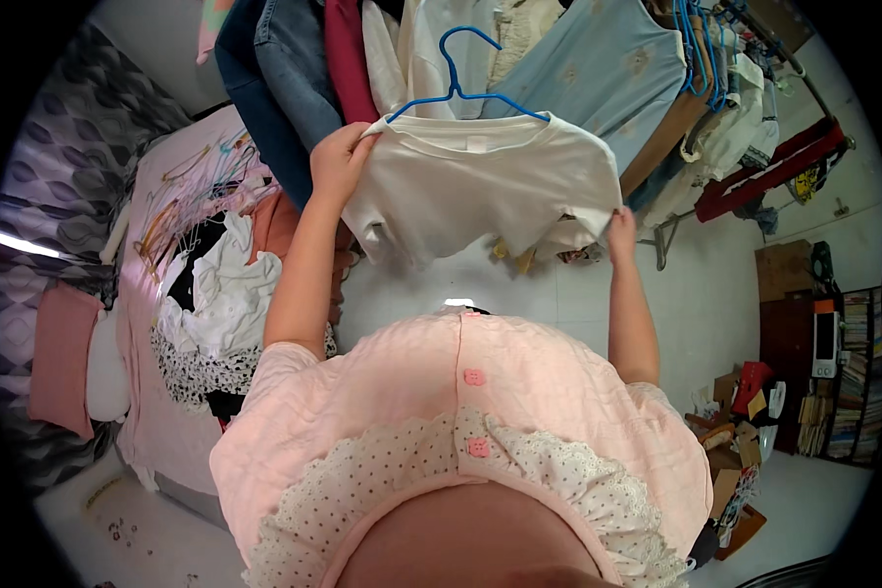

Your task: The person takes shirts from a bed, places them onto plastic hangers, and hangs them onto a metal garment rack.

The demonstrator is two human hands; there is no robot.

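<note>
A white short garment, seemingly a T-shirt (477, 187), hangs spread out before me on a blue clothes hanger (455, 90). The hanger's arms run inside its neckline, and the hook stands free above it. My left hand (341, 163) pinches the shirt at the shoulder by the left end of the collar. At the right side, my right hand (620, 234) grips the edge of the sleeve. Behind the shirt hang jeans (294, 66), a dark red garment (349, 62) and a light blue floral garment (595, 62).
On the left, a bed (154, 448) bears a pile of clothes (220, 287) and many loose hangers (191, 176). A metal clothes rack (797, 70) with more garments stands at upper right. Cardboard boxes (724, 492) and a bookshelf (856, 367) are at right.
</note>
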